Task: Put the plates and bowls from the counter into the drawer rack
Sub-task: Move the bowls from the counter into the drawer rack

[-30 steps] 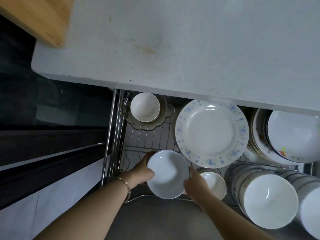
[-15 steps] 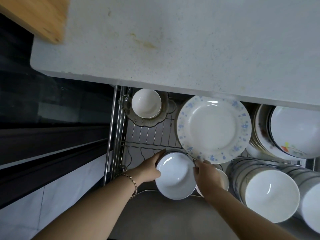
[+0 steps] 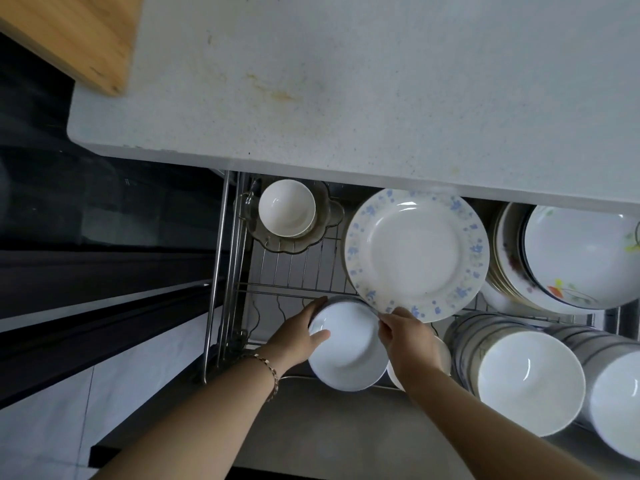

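Board (image 3: 74,36): counter (image 3: 381,98), far corner, well apart from both hands.
Rack (image 3: 298,268): bare wires just beyond left fingertips.
Left hand (image 3: 298,336): thumb inside bowl (image 3: 346,351), fingers curled over its far-left rim; clamped.
Right hand (image 3: 408,336): fingertips pinch bowl's right rim, touching blue-flowered plate (image 3: 417,254) edge.
Stacked bowls (image 3: 526,379): right of right hand.
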The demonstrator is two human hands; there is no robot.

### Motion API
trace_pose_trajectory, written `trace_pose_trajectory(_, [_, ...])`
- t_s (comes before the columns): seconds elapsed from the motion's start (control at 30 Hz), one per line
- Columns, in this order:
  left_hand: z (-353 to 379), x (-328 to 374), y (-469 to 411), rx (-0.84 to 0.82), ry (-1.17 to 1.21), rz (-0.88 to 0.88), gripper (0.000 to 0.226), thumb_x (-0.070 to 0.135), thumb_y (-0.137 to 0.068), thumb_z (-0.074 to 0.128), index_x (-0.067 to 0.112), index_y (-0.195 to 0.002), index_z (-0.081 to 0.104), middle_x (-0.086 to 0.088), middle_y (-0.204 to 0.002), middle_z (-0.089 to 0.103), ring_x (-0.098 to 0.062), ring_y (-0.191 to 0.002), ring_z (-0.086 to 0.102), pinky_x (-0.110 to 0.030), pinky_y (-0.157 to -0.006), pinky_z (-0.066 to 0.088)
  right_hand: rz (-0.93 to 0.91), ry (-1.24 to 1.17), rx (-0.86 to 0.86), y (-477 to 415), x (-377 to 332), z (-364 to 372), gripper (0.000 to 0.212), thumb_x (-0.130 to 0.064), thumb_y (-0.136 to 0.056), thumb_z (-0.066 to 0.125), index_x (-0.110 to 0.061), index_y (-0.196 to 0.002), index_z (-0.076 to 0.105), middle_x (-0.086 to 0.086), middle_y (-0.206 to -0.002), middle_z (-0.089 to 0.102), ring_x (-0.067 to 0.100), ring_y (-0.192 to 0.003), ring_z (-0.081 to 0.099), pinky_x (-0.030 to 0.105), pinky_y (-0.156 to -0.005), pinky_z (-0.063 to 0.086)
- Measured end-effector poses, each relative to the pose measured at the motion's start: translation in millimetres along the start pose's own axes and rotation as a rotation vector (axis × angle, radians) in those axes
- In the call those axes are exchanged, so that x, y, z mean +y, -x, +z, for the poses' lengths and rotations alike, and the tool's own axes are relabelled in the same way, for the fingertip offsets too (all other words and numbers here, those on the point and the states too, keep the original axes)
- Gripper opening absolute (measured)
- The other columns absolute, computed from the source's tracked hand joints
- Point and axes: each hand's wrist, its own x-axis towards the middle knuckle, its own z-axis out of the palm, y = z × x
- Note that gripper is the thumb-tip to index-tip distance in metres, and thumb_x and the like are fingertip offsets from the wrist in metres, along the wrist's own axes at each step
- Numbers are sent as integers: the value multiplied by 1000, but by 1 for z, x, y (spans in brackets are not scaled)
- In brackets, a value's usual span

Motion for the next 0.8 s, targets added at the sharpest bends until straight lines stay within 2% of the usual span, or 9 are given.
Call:
trace_pose_trajectory(0.13, [-2, -2, -3, -45, 112, -32, 72, 11, -88, 56, 31, -148, 23, -6, -139, 50, -21, -117, 52, -25, -91, 44, -46, -94, 43, 0, 0, 4, 25, -18, -93, 51, -6, -104, 70, 14, -103, 64, 35, -91, 63, 36, -74, 46])
trace_pose_trajectory(0.23, [-5, 0, -3, -65, 167, -43, 74, 4, -85, 56, 30, -147, 27, -9, -138, 49, -17, -105, 50, -26, -86, 46, -30, -101, 70, -3, -1, 3, 27, -16, -93, 50, -8, -110, 70, 12, -110, 65, 33, -96, 63, 33, -78, 46])
trace_pose_trajectory(0.33, [-10, 4, -3, -103, 135, -66, 76, 2, -84, 55, 32, -147, 25, -8, -137, 48, -20, -102, 50, -30, -73, 52, -9, -78, 28, -5, -2, 1, 30, -19, -95, 47, -12, -118, 65, 9, -118, 63, 31, -104, 61, 30, -83, 46])
trace_pose_trajectory(0.37, [-11, 6, -3, -122, 102, -82, 77, 3, -85, 54, 34, -148, 22, -8, -137, 47, -22, -103, 52, -33, -73, 54, 1, -68, 6, -5, -4, -1, 31, -20, -95, 46, -13, -120, 63, 9, -120, 62, 29, -106, 61, 30, -85, 46])
trace_pose_trajectory(0.47, [-14, 23, 7, -154, -85, -106, 76, 15, -89, 51, 28, -151, 11, -8, -142, 45, -27, -115, 55, -37, -91, 54, 37, -55, -61, -1, -13, -15, 35, -26, -95, 45, -16, -127, 54, 8, -123, 61, 27, -112, 59, 30, -91, 46])
trace_pose_trajectory(0.53, [-21, 45, 25, -63, -236, -58, 70, 25, -93, 49, 21, -152, 13, -8, -146, 41, -25, -122, 52, -30, -94, 48, 10, -22, -145, 6, -24, -36, 37, -28, -94, 45, -19, -130, 49, 6, -123, 62, 26, -114, 58, 33, -95, 46])
trace_pose_trajectory(0.63, [-53, 86, 66, 201, -260, 150, 39, 21, -96, 47, 18, -135, 46, -4, -134, 56, -20, -119, 57, -31, -97, 49, -108, 32, -238, 16, -53, -90, 35, -27, -93, 48, -18, -127, 54, 5, -123, 64, 22, -112, 60, 31, -97, 46])
trace_pose_trajectory(0.7, [-86, 120, 95, 368, -124, 265, 24, 18, -95, 48, 18, -115, 61, -2, -111, 69, -18, -101, 66, -36, -90, 54, -189, 15, -209, 21, -79, -139, 32, -25, -93, 48, -17, -121, 60, 5, -121, 64, 22, -112, 59, 30, -97, 45])
trace_pose_trajectory(0.8, [-148, 177, 123, 557, 270, 363, 23, 2, -93, 45, 13, -102, 63, -5, -85, 69, -16, -72, 67, -30, -74, 54, -343, -16, -58, 28, -124, -221, 30, -21, -93, 45, -19, -117, 63, -2, -109, 67, 18, -107, 61, 26, -91, 45])
